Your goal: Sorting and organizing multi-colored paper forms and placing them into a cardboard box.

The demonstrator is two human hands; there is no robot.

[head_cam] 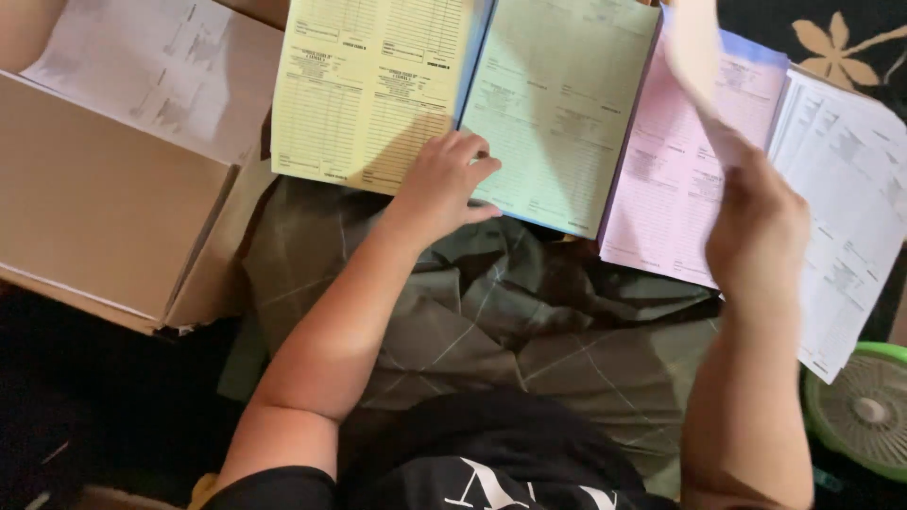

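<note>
Four stacks of printed forms lie side by side in front of me: yellow (368, 90), pale green (557, 104), pink (671, 189) and white (850, 189). My left hand (442, 181) rests flat on the near edge where the yellow and green stacks meet, fingers spread. My right hand (756, 222) is raised over the pink stack and pinches a single sheet of paper (699, 66) that curls upward and looks blurred.
An open cardboard box (104, 189) with a white printed sheet (151, 76) on it sits at the left. A checked olive cloth (510, 321) covers my lap. A small green fan (864, 406) lies at the lower right. A dark flowered rug (831, 38) lies beyond.
</note>
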